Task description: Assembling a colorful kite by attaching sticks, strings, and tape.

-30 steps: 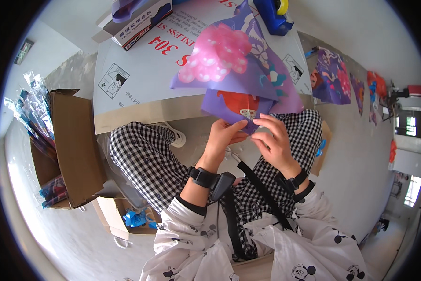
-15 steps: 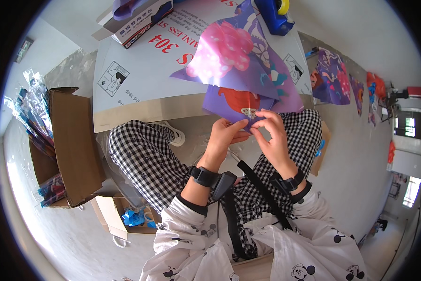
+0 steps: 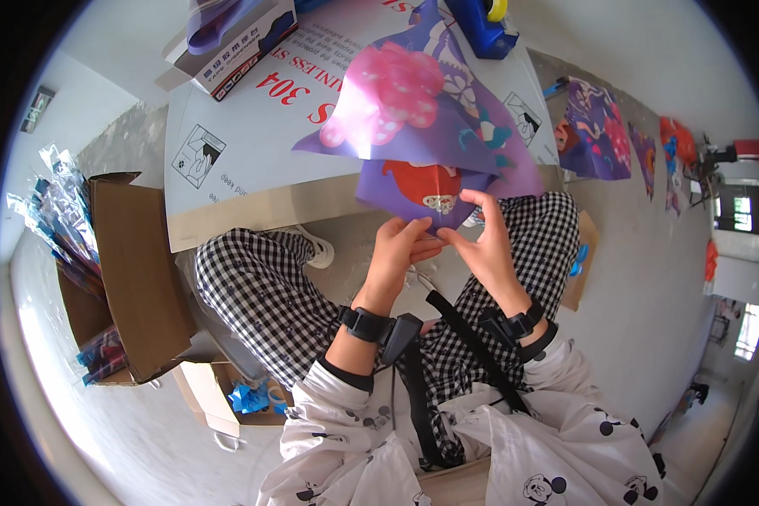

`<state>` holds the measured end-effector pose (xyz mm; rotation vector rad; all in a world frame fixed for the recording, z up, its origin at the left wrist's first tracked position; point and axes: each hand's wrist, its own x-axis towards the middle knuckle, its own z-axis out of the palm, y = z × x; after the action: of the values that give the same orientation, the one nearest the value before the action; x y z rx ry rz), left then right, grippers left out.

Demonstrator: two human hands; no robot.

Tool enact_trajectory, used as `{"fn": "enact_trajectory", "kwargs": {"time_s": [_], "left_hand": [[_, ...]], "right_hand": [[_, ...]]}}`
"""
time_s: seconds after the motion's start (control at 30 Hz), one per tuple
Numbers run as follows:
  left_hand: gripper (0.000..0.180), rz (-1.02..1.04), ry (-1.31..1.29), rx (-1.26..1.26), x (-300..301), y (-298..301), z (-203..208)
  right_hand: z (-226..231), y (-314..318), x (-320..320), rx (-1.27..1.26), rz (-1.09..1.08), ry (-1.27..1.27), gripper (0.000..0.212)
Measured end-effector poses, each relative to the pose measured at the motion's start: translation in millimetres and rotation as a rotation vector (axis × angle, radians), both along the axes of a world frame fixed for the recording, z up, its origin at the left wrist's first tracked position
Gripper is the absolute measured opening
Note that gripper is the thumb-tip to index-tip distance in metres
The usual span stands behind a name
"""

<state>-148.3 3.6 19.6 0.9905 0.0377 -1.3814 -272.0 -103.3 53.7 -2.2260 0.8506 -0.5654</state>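
Observation:
A glossy purple printed sheet (image 3: 472, 126), with a pink cluster and a red-haired figure on it, drapes over the front edge of the table (image 3: 253, 110). My left hand (image 3: 400, 253) pinches its near corner between thumb and curled fingers. Close by on the right, the thumb of my right hand (image 3: 485, 249) presses at the same corner, and its index finger is bent along the sheet's right side. The near part of the sheet is folded, so the red figure shows below the upper layer. What lies under my fingertips is hidden.
A blue tape dispenser (image 3: 483, 29) with yellow tape and an open carton (image 3: 236, 51) stand on the table. To the left are a tall cardboard box (image 3: 139, 278) of wrapped goods and a smaller box (image 3: 206, 392). Similar purple sheets (image 3: 597, 131) hang at right.
The sheet's near corner and both hands have shifted slightly left and down in view. My right index finger has lifted a little and bent. The grip at the corner continues.

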Motion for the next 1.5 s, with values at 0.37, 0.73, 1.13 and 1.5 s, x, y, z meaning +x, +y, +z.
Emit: {"fn": "enact_trajectory", "kwargs": {"time_s": [0.37, 0.73, 1.13, 1.5], "left_hand": [[0.026, -0.076, -0.162, 0.035, -6.4, -10.4, -0.8], [0.021, -0.148, -0.151, 0.259, -12.6, -2.7, -14.6], [0.024, -0.225, -0.314, 0.312, -14.9, -6.6, -16.0], [0.024, -0.222, -0.280, 0.296, -12.8, -7.7, -14.4]], "right_hand": [[9.3, -33.4, 8.5, 0.143, -0.179, -0.178, 0.041], [18.3, -265.1, 103.9, -0.002, -0.274, -0.228, 0.045], [26.3, -375.5, 163.1, 0.593, -0.412, -0.105, 0.028], [1.2, -350.0, 140.6, 0.823, -0.456, -0.650, 0.010]]}}
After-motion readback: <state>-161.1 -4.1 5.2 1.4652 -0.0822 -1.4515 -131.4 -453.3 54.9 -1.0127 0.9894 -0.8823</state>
